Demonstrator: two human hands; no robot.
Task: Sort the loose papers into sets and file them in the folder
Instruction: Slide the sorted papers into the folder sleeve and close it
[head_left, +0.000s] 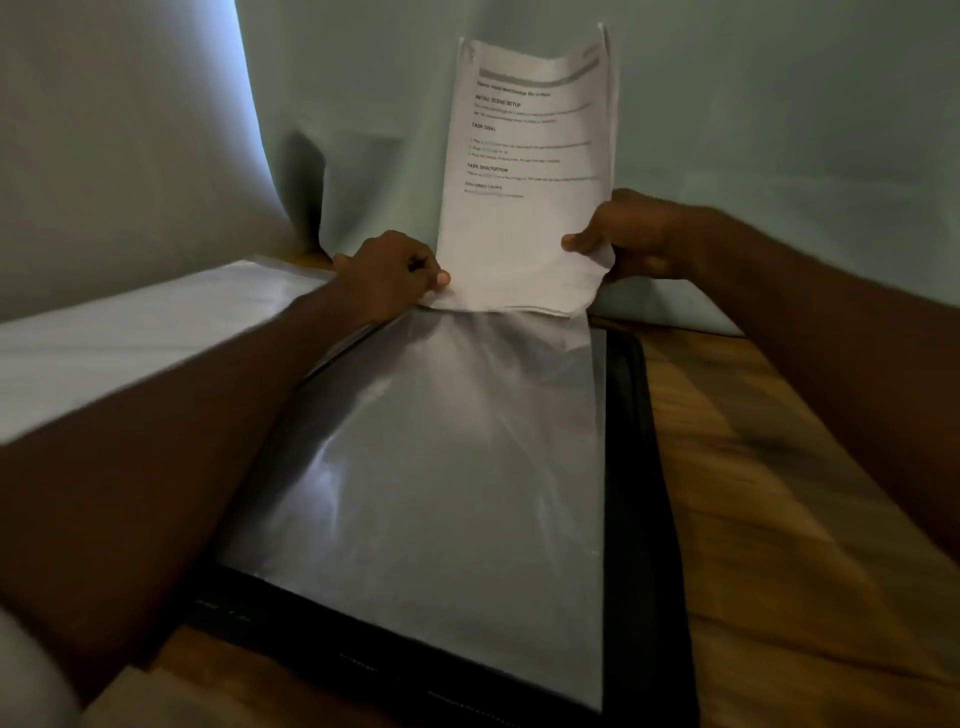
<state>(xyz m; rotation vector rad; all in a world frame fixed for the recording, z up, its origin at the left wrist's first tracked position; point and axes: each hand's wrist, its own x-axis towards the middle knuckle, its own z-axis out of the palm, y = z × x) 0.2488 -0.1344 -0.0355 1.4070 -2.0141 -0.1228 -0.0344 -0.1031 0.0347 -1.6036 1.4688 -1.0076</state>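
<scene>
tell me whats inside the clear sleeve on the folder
Only the bottom edge of the paper stack sits at the mouth of the clear sleeve; the rest stands above it, held by both hands. Lower down the sleeve shows only glare; the black folder lies beneath.

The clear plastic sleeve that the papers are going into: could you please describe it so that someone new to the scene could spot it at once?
On the wooden table lies an open black folder. The clear sleeve lies flat across it, glossy with glare, its far edge pinched by the left hand. Unlike the printed papers that the right hand holds upright at that edge, it is see-through and unprinted.
</scene>
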